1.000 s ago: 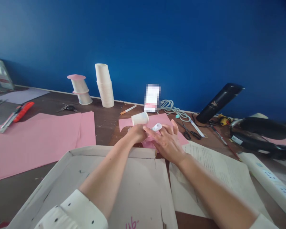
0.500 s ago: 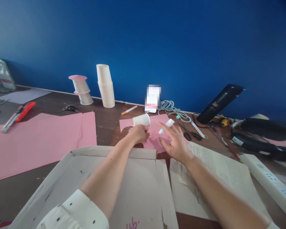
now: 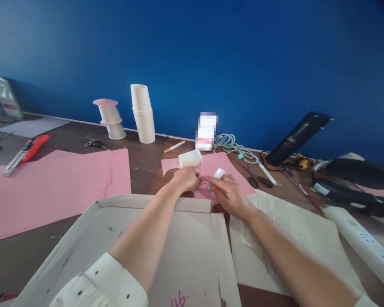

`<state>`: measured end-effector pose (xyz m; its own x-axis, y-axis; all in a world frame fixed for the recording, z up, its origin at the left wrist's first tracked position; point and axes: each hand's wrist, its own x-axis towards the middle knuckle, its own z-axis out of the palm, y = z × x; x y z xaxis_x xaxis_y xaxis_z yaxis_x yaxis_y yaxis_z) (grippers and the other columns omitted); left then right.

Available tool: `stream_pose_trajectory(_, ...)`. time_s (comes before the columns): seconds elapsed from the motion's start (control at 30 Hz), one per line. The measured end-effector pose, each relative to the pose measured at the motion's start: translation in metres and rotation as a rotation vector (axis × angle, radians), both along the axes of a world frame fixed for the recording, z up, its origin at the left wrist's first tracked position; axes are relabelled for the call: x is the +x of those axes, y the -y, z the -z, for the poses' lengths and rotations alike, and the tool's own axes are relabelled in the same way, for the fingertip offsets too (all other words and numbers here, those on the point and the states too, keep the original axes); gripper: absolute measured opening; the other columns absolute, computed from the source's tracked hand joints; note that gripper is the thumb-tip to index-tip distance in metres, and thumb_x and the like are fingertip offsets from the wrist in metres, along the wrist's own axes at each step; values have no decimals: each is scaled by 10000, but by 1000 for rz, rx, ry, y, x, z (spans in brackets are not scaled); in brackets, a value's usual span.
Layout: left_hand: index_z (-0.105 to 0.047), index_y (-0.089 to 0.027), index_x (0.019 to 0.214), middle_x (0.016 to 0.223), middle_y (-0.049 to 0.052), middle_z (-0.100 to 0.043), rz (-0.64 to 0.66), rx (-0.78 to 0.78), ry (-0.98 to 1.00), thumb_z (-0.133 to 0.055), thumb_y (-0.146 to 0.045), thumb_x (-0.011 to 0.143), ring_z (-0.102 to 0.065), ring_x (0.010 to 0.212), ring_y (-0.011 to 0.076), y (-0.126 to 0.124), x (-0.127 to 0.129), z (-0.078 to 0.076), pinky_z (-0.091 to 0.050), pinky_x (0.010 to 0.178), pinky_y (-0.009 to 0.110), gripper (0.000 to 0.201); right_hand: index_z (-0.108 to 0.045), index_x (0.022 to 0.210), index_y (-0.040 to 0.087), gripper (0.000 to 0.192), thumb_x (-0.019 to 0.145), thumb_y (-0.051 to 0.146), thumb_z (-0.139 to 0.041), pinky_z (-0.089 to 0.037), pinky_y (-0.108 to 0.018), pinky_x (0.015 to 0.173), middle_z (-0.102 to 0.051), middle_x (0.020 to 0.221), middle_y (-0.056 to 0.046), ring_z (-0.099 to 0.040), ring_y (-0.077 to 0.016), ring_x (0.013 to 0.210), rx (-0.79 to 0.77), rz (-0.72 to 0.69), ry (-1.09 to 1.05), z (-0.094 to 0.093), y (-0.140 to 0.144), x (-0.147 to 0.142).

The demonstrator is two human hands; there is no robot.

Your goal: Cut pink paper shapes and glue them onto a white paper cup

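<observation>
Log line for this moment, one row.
left hand: pinching pink paper | right hand: holding small white tube | paper cup: on its side

A small white tube (image 3: 219, 173), perhaps glue, is in the right hand (image 3: 229, 194), pinched at the fingertips and tilted up to the right. Under both hands lies a pink paper sheet (image 3: 225, 164), flat on the table. The left hand (image 3: 186, 178) presses on it. A white paper cup (image 3: 190, 158) lies on its side just beyond the left hand, its mouth to the right.

Dark wooden table (image 3: 141, 164), pink paper sheets (image 3: 51, 183), cardboard tray (image 3: 182, 251), scissors (image 3: 257, 178)
</observation>
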<state>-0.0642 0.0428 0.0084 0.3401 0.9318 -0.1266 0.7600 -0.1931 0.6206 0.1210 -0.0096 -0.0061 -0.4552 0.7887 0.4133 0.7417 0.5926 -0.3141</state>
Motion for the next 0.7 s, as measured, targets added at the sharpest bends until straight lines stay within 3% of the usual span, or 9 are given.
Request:
stream_pose_trajectory(0.27,-576,-190,602,579,-6,-564,2,21,40,-512,-182,649,-468,532,134,-2,-1,7,-304,502,254,80,-557,1238,321,387,886,207,-443,-344,-335,768,-523,743,-42,-449,-194,799,190,37,232,1,1,-3)
stream_pose_trajectory(0.7,-577,-181,624,627,-9,-602,68,-66,91,-561,-179,635,-531,582,137,6,-7,-11,-352,515,245,20,-552,1233,332,357,914,257,-413,-291,-353,793,-560,783,-56,-447,-213,831,182,56,328,-2,4,-9)
